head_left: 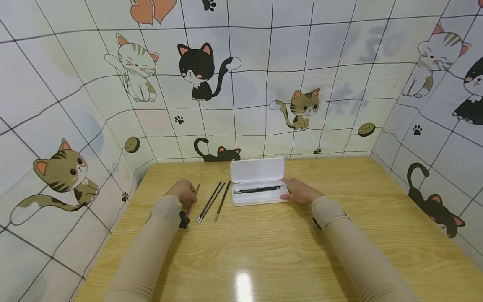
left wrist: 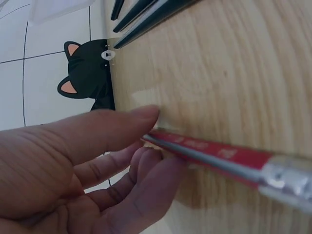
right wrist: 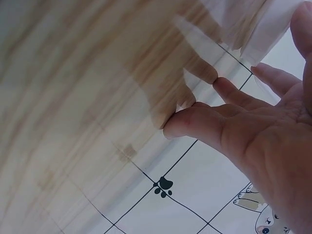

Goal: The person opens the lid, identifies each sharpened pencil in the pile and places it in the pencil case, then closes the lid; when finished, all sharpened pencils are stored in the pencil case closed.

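My left hand [head_left: 183, 193] pinches a red pencil [left wrist: 214, 152] with a grey stripe and a silver ferrule between thumb and fingers, low over the table. To its right lie three dark pencils [head_left: 222, 200], two close together and one apart, also partly seen in the left wrist view. A white pencil case [head_left: 260, 200] stands with its lid [head_left: 257, 170] raised, dark pencils [head_left: 258, 190] lying inside. My right hand [head_left: 302, 191] rests at the case's right edge, fingers extended. In the right wrist view those fingertips [right wrist: 173, 129] touch the tabletop.
The wooden table [head_left: 241, 247] meets a wall [head_left: 249, 105] printed with cats and grid lines at the back, with similar walls at both sides. A black object [head_left: 184, 220] sits under the left wrist.
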A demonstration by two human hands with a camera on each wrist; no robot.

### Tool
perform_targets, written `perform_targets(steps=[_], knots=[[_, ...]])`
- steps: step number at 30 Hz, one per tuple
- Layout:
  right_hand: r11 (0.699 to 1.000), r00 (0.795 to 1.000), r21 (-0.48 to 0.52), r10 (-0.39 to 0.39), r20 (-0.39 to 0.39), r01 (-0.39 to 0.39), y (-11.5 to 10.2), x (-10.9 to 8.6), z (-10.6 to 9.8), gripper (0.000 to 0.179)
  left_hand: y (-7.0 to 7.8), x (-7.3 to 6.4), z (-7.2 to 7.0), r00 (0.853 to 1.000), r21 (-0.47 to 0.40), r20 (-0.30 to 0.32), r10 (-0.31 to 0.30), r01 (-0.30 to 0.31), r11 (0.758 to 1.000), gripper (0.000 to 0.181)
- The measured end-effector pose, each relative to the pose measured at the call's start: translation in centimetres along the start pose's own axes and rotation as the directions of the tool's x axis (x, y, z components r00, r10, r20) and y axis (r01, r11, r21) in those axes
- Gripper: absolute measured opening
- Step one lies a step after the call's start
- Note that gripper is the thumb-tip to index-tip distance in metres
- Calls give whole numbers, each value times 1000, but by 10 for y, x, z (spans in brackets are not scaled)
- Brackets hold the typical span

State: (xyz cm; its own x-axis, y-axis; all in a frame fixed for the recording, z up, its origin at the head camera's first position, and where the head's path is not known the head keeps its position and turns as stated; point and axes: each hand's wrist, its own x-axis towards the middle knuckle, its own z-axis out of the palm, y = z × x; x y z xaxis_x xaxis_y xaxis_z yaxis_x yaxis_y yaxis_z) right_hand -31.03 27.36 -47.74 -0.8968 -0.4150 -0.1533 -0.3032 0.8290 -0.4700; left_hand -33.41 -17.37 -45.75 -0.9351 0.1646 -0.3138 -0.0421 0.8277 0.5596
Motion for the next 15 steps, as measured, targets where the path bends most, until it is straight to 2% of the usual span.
perform_targets(steps=[4, 9, 12, 15], knots=[[1000, 1000, 8, 0, 1, 0, 1, 0, 1, 78, 0, 2, 3, 1000, 4, -2, 2, -2, 1000, 42], [1000, 1000, 18, 15, 1, -15, 0, -1, 1, 78, 1, 4, 5, 1000, 46, -14, 25, -24, 999, 40], [999, 1000, 24, 24, 5, -24, -1, -1, 1, 78, 2, 3, 5, 1000, -8, 10, -1, 1, 1000, 36], [999, 1000, 23, 27, 8, -27, -1, -1, 0, 79, 1, 3, 4, 999, -22, 33, -11, 12, 1000, 31]])
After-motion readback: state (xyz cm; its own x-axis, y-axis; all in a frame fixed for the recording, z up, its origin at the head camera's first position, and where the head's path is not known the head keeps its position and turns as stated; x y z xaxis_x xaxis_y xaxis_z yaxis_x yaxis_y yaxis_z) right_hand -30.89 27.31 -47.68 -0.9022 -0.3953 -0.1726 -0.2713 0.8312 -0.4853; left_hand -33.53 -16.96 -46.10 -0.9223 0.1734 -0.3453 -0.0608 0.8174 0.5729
